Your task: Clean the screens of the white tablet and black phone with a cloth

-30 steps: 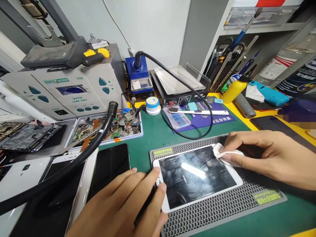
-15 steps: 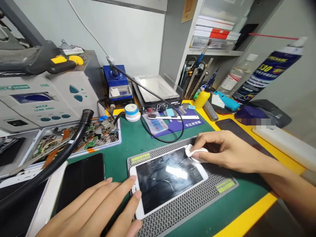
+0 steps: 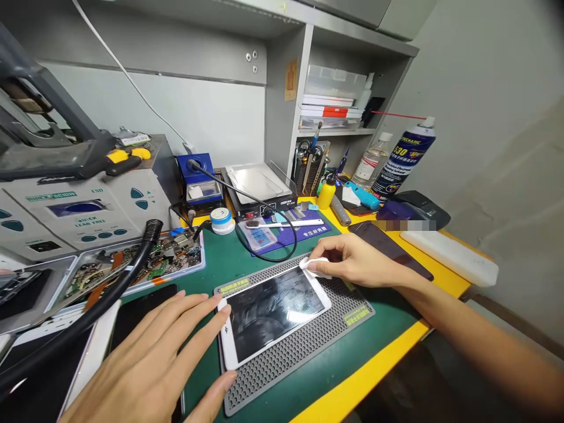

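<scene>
A white-framed smartphone [image 3: 273, 317] with a dark, smeared, shiny screen lies face up on a grey perforated mat [image 3: 291, 358]. My left hand [image 3: 163, 346] is spread out, its fingertips at the phone's left end and thumb near the lower left corner. Between thumb and fingers my right hand [image 3: 352, 258] pinches a folded white wipe [image 3: 315, 267], which touches the phone's upper right corner. Under and beside my left hand lies another dark phone [image 3: 145, 311], partly hidden by it.
At the left stand a soldering station [image 3: 83, 211], a tray of circuit parts [image 3: 176, 252] and a thick black hose [image 3: 127, 282]. Behind the mat are a toothbrush [image 3: 291, 224], a round tub [image 3: 221, 221] and a looping black cable. A spray can [image 3: 403, 161] stands at the right.
The camera view has shifted, showing more of the shelf and wall. My right hand still holds the wipe at the phone's upper right corner; my left thumb has spread away from the fingers.
</scene>
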The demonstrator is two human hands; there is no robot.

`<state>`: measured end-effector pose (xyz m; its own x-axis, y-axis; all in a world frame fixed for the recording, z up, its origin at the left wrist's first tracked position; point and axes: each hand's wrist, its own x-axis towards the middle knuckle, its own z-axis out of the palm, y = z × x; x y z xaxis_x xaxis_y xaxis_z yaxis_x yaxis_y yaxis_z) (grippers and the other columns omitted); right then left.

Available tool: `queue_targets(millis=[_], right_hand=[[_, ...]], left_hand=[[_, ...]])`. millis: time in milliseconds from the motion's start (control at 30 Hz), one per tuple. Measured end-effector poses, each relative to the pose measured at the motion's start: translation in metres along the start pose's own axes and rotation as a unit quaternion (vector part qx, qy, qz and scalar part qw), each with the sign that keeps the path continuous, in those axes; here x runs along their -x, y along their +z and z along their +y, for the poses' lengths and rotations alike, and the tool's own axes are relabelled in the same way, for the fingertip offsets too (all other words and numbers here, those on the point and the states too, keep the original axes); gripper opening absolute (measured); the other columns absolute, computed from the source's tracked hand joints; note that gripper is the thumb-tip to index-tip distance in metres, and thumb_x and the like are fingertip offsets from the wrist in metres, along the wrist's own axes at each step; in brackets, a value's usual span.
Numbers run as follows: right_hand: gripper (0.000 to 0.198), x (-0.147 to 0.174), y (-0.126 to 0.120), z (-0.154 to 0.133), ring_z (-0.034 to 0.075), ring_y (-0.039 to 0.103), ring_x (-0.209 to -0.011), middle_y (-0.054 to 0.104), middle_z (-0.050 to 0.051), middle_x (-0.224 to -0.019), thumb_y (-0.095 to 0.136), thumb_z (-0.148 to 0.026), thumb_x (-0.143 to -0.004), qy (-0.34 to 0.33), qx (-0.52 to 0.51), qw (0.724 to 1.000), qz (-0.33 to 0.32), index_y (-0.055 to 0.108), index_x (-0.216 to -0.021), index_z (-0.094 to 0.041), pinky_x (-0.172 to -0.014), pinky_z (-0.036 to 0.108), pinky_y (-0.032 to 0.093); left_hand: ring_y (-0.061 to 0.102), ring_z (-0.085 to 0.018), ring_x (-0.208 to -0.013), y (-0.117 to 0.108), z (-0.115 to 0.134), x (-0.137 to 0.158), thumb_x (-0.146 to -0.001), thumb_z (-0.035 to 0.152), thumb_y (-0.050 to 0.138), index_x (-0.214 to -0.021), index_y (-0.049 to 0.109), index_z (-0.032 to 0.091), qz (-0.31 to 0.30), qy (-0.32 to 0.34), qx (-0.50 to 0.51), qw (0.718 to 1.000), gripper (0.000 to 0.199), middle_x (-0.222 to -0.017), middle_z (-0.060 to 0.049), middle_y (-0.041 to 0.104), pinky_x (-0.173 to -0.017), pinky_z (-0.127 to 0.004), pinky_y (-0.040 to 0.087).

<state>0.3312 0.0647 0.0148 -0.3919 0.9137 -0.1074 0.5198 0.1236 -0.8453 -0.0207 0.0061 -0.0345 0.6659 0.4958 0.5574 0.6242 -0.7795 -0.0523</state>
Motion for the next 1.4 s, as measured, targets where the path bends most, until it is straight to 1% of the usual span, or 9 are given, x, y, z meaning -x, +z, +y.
queue_targets(millis=[100,233,400,567,667,867,1033,1233,1400], right_hand=[[0.034,-0.003,0.002,0.003,0.015,0.058,-0.069,0.07,0.003,-0.08,0.074,-0.049,-0.084,-0.018,0.021,1.0,0.014,0.076,-0.092,-0.016,-0.059,0.026,0.042],[0.035,-0.001,0.005,0.003,0.015,0.058,-0.067,0.071,0.003,-0.077,0.075,-0.049,-0.082,-0.028,0.037,0.998,0.03,0.076,-0.089,-0.014,-0.059,0.025,0.041],[0.024,0.028,0.015,-0.003,0.016,0.061,-0.073,0.072,0.003,-0.081,0.072,-0.04,-0.085,-0.021,0.062,0.997,0.039,0.075,-0.085,-0.016,-0.063,0.025,0.043],[0.023,0.053,0.024,-0.008,0.016,0.06,-0.07,0.072,0.004,-0.08,0.068,-0.038,-0.087,0.013,0.074,0.996,0.045,0.075,-0.086,-0.016,-0.059,0.026,0.041],[0.023,0.049,0.024,-0.01,0.015,0.057,-0.067,0.069,0.003,-0.076,0.069,-0.038,-0.085,0.018,0.076,0.996,0.046,0.073,-0.083,-0.015,-0.057,0.025,0.04],[0.024,0.014,0.018,-0.011,0.014,0.056,-0.065,0.066,0.002,-0.072,0.072,-0.038,-0.079,0.023,0.082,0.995,0.06,0.068,-0.076,-0.015,-0.058,0.025,0.04],[0.023,-0.006,0.014,-0.013,0.012,0.055,-0.058,0.065,0.001,-0.067,0.074,-0.037,-0.076,0.053,0.096,0.992,0.065,0.065,-0.073,-0.016,-0.053,0.023,0.038],[0.029,0.012,0.012,-0.02,0.01,0.051,-0.048,0.06,-0.001,-0.057,0.077,-0.042,-0.075,0.105,0.1,0.989,0.008,0.064,-0.069,-0.017,-0.041,0.02,0.032],[0.035,0.026,0.011,-0.019,0.011,0.05,-0.045,0.057,-0.002,-0.053,0.078,-0.049,-0.073,0.138,0.09,0.986,-0.022,0.063,-0.069,-0.018,-0.037,0.02,0.037]], left_hand=[[0.055,-0.033,-0.131,0.001,0.002,0.002,-0.089,0.043,0.066,-0.145,0.052,0.02,-0.036,-0.03,-0.025,0.999,0.063,-0.145,-0.009,0.06,-0.11,-0.049,0.046],[0.061,-0.031,-0.126,-0.001,0.007,-0.004,-0.091,0.053,0.06,-0.147,0.047,0.023,-0.082,-0.07,-0.007,0.994,0.065,-0.142,-0.008,0.062,-0.103,-0.046,0.054],[0.06,-0.029,-0.127,-0.008,0.009,-0.009,-0.092,0.055,0.058,-0.144,0.049,0.023,-0.118,-0.102,0.036,0.987,0.061,-0.141,-0.008,0.062,-0.106,-0.044,0.053],[0.056,-0.03,-0.13,-0.009,0.008,-0.009,-0.093,0.057,0.055,-0.145,0.048,0.024,-0.136,-0.124,0.072,0.98,0.061,-0.143,-0.007,0.06,-0.112,-0.049,0.046],[0.055,-0.028,-0.13,-0.01,0.009,-0.011,-0.094,0.056,0.054,-0.145,0.047,0.026,-0.15,-0.144,0.099,0.973,0.059,-0.142,-0.007,0.06,-0.113,-0.048,0.044],[0.056,-0.03,-0.124,-0.014,0.01,-0.014,-0.093,0.053,0.055,-0.152,0.038,0.028,-0.167,-0.183,0.135,0.959,0.066,-0.136,-0.008,0.061,-0.107,-0.049,0.046],[0.056,-0.03,-0.124,-0.014,0.011,-0.014,-0.093,0.053,0.056,-0.152,0.038,0.029,-0.164,-0.187,0.144,0.958,0.066,-0.136,-0.008,0.06,-0.108,-0.049,0.045],[0.056,-0.032,-0.125,-0.018,0.014,-0.016,-0.092,0.054,0.056,-0.154,0.037,0.023,-0.181,-0.205,0.145,0.951,0.072,-0.136,-0.011,0.06,-0.109,-0.05,0.045],[0.055,-0.033,-0.127,-0.02,0.015,-0.018,-0.092,0.053,0.055,-0.156,0.035,0.021,-0.185,-0.211,0.149,0.948,0.075,-0.137,-0.013,0.059,-0.111,-0.05,0.043]])
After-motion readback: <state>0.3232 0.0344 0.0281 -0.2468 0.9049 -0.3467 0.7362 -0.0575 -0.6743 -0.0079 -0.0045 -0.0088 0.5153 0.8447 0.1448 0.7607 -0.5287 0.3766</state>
